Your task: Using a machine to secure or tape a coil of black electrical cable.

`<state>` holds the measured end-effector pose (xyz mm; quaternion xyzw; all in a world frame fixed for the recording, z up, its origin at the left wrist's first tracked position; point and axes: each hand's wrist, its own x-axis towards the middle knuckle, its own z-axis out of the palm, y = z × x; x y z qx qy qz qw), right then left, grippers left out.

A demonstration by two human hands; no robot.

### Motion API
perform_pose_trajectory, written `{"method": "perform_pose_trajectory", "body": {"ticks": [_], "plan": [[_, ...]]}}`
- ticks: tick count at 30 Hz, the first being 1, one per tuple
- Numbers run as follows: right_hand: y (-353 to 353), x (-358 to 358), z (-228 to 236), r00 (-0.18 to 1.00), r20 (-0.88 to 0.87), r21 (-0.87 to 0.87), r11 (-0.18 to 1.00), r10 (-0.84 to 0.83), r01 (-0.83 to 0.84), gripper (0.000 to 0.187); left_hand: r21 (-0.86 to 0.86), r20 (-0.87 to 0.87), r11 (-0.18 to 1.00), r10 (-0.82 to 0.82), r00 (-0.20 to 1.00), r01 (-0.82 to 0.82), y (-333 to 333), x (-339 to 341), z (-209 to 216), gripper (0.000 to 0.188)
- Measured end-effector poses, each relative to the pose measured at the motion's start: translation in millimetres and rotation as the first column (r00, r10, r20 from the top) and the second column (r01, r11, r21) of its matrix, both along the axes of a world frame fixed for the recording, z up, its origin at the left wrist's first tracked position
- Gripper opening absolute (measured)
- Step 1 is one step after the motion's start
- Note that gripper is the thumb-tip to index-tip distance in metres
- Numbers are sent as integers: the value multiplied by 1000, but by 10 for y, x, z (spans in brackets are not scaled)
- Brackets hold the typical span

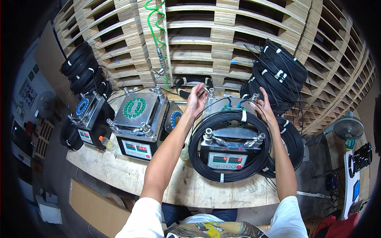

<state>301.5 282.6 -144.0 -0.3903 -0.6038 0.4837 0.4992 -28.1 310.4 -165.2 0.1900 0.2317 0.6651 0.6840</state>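
Both my hands reach to the far corners of a metal polishing machine [228,137] with a lit red digital display. At the far left corner, my left hand [197,100] has its fingers curled at a metal wing nut [211,93]. My right hand [264,106] closes thumb and fingers about the wing nut [255,97] at the far right corner. A coil of black cable [193,152], tied with white bands, leans around the machine's front. Two blue-ended connectors [229,103] stand in the green-slotted fixture on top, partly hidden by the coil and plate.
Left of it stand a second machine [137,113] with a green ring and a third [85,109] with a blue ring. Stacked black coils [279,75] rise at the right and others [83,65] at the left. Bottles [108,143], a hanging green air hose [158,35] and wooden pallets [222,39] surround the bench.
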Motion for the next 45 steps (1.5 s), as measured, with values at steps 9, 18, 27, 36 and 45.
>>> {"method": "perform_pose_trajectory", "body": {"ticks": [9, 18, 27, 36, 45], "plan": [[-50, -92, -4, 996, -84, -86, 996, 24, -31, 93, 108, -239, 994, -3, 971, 29, 49, -74, -157, 32], [-133, -35, 64, 989, 103, -12, 994, -110, 112, 91, 600, -720, 798, 569, 398, -55, -1483, -219, 770, 43], [-1108, -81, 399, 848, -71, 364, 778, -525, 512, 42, 672, -728, 705, 685, 27, 226, -2257, 109, 430, 31], [-2183, -566, 357, 804, 328, 494, 815, -497, 302, 34, 647, -723, 760, 584, 370, 65, -2212, -137, 125, 19], [-2204, -564, 297, 767, 400, 476, 828, -502, 294, 39, 597, -802, 795, 595, -57, -104, -2615, -118, 323, 14]]}}
